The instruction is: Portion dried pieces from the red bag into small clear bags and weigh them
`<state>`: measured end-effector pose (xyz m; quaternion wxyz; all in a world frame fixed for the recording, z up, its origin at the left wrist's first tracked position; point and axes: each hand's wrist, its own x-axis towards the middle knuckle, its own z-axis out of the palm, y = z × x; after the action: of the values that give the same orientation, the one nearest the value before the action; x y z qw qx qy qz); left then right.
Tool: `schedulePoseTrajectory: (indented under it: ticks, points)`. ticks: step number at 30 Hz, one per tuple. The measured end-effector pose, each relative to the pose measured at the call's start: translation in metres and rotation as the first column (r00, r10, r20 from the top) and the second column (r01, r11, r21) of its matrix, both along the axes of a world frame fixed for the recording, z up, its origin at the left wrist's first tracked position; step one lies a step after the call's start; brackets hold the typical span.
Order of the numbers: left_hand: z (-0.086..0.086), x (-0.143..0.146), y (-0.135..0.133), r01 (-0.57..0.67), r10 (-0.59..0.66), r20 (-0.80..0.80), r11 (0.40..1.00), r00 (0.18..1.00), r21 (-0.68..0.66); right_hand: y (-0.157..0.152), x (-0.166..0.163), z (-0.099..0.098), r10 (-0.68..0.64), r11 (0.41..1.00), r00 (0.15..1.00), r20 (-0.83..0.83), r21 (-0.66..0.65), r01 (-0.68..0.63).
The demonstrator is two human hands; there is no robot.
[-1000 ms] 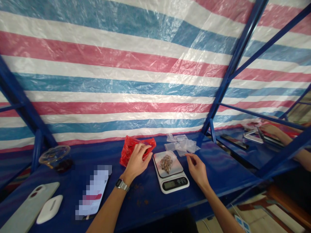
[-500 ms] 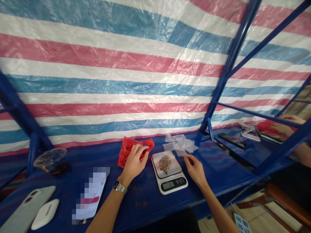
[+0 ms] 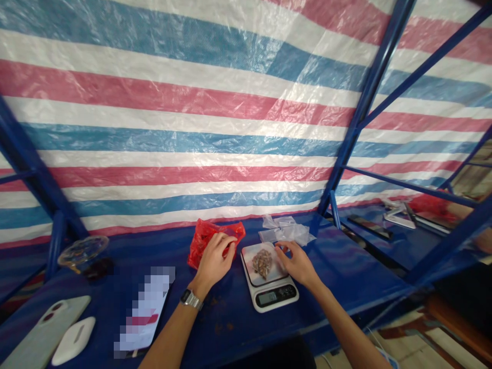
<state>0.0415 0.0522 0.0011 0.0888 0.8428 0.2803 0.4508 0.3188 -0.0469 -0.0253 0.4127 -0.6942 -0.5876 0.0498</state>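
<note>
A small heap of brown, grain-like pieces (image 3: 262, 263) lies on the plate of a white kitchen scale (image 3: 277, 303); whether a clear bag holds them I cannot tell. My left hand (image 3: 216, 256), with a wristwatch, is over the mouth of a crumpled red plastic bag (image 3: 199, 241), its fingers curled and the thumb close to the fingertips. What they hold, if anything, is hidden. At the plate's right edge, my right hand (image 3: 295, 260) has thumb and forefinger close together. Anything between them is too small to make out. Clear plastic bags (image 3: 286, 230) lie just behind it.
To the left are a phone with a lit, blurred screen (image 3: 148, 307), a pale phone (image 3: 49, 328), a white earbud case (image 3: 74, 341) and a clear plastic container (image 3: 84, 253). Blue metal posts (image 3: 355, 123) frame a striped sheet (image 3: 192, 154). Another person's hand (image 3: 463, 211) shows far right.
My right hand has moved left and slightly up, from beside the scale to over the plate's right edge. My left hand stays at the red bag. The view has shifted slightly.
</note>
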Motion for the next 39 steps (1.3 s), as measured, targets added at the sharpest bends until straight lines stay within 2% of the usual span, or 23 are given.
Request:
schedulePoseTrajectory:
  ticks: [2,4,5,7,9,10,12,15,18,21,25,28,31,34,37,39]
  points:
    - [0.002,-0.002,0.002,-0.105,0.105,0.008,0.994,0.994,0.016,0.0,0.0,0.0,-0.026,1.0,1.0,-0.004,-0.004,0.026]
    - [0.005,-0.006,0.003,-0.294,0.294,0.006,0.956,0.956,0.01,0.0,0.001,0.0,-0.048,0.999,0.999,-0.006,-0.014,0.048]
    - [0.006,-0.007,0.004,-0.407,0.407,-0.009,0.913,0.913,-0.001,0.0,0.002,0.0,-0.056,0.998,0.998,-0.004,-0.024,0.056]
    - [0.007,-0.01,0.006,-0.611,0.609,-0.068,0.791,0.79,-0.019,0.0,0.001,0.0,-0.058,0.997,0.998,0.0,-0.047,0.058]
    - [0.004,-0.013,0.009,-0.73,0.719,-0.149,0.683,0.679,-0.027,0.0,0.0,0.0,-0.043,0.997,0.999,0.005,-0.065,0.043]
    - [0.002,-0.015,0.011,-0.755,0.738,-0.188,0.655,0.648,-0.036,0.001,-0.001,0.0,-0.035,0.997,0.999,0.007,-0.068,0.035]
    - [-0.004,-0.018,0.015,-0.754,0.723,-0.242,0.653,0.648,-0.068,0.002,-0.004,-0.001,-0.031,0.997,0.999,0.003,-0.063,0.032]
    - [-0.01,-0.022,0.021,-0.69,0.655,-0.227,0.709,0.72,-0.143,0.005,-0.006,-0.002,-0.032,0.998,0.999,-0.022,-0.048,0.031]
    - [-0.013,-0.027,0.026,-0.611,0.611,-0.088,0.751,0.787,-0.249,0.007,-0.009,0.0,0.015,1.0,0.999,-0.052,-0.012,-0.016]
    - [-0.014,-0.03,0.032,-0.535,0.588,0.077,0.777,0.805,-0.332,0.006,-0.014,0.007,0.089,0.996,0.98,-0.177,0.025,-0.086]
    - [-0.014,-0.031,0.036,-0.516,0.592,0.163,0.783,0.789,-0.347,0.001,-0.025,0.029,0.245,0.969,0.906,-0.344,0.127,-0.214]
    - [-0.013,-0.03,0.036,-0.508,0.594,0.212,0.788,0.776,-0.348,0.006,-0.038,0.056,0.298,0.945,0.899,-0.321,0.234,-0.229]
    - [-0.012,-0.03,0.035,-0.495,0.585,0.25,0.799,0.771,-0.343,0.027,-0.056,0.084,0.316,0.926,0.916,-0.246,0.291,-0.241]
    - [-0.011,-0.029,0.034,-0.488,0.581,0.281,0.805,0.764,-0.338,0.059,-0.081,0.107,0.339,0.922,0.932,-0.127,0.243,-0.302]
    - [-0.011,-0.028,0.032,-0.482,0.575,0.295,0.81,0.763,-0.332,0.091,-0.109,0.119,0.352,0.936,0.929,0.112,-0.018,-0.352]
    - [-0.012,-0.027,0.031,-0.477,0.568,0.295,0.816,0.769,-0.327,0.107,-0.126,0.12,0.337,0.937,0.891,0.303,-0.199,-0.287]
